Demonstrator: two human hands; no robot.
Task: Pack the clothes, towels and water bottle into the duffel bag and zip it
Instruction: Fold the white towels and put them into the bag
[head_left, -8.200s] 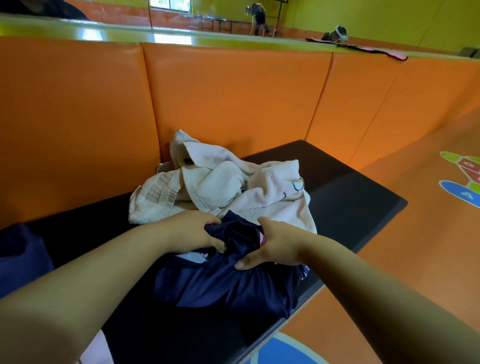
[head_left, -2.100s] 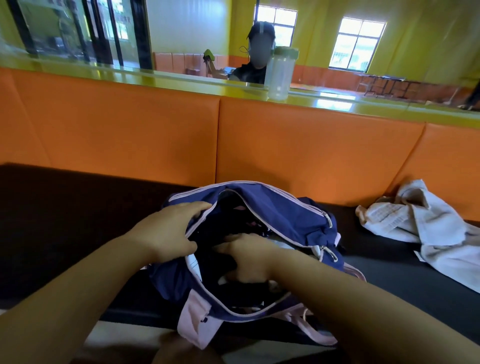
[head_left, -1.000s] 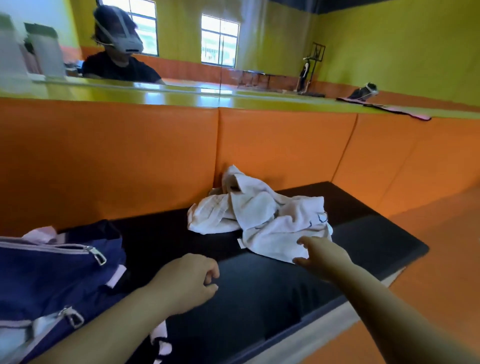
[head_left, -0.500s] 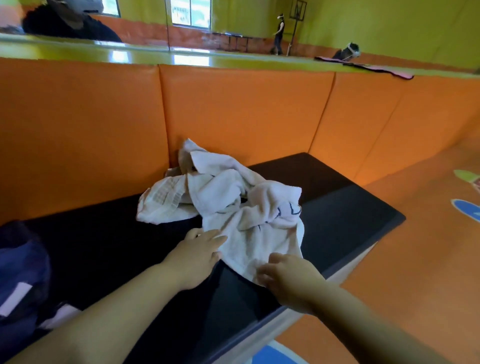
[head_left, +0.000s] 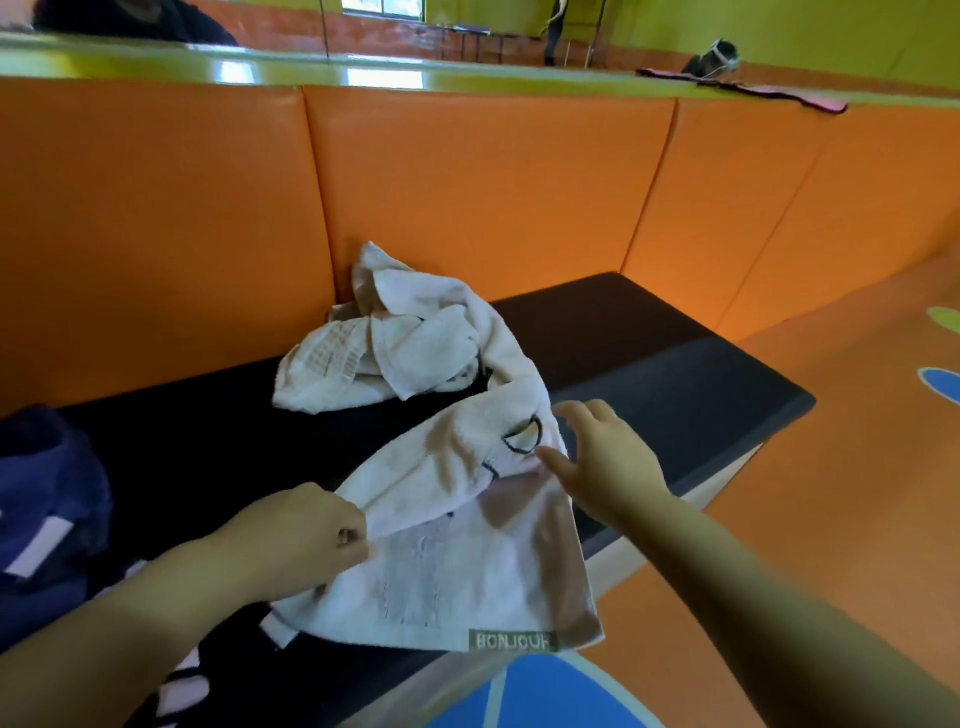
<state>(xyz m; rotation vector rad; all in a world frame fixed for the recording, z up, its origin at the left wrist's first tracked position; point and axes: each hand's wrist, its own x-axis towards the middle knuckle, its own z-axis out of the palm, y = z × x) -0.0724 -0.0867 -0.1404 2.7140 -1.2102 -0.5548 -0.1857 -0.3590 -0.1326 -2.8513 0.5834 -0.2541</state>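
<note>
The towel (head_left: 457, 519) has been pulled off the pile (head_left: 384, 353); left hand (head_left: 291, 540) fisted on its edge, right hand (head_left: 602, 462) open beside it.

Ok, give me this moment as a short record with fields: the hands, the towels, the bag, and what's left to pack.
left hand: closed on the near white towel's left edge, lifting it
right hand: open, fingers spread at that towel's right edge, not gripping
other towels: crumpled heap on the black bench, against the orange backrest
duffel bag: navy, at the left edge, only partly in view
water bottle: not in view
left to pack: the towels at least
</note>
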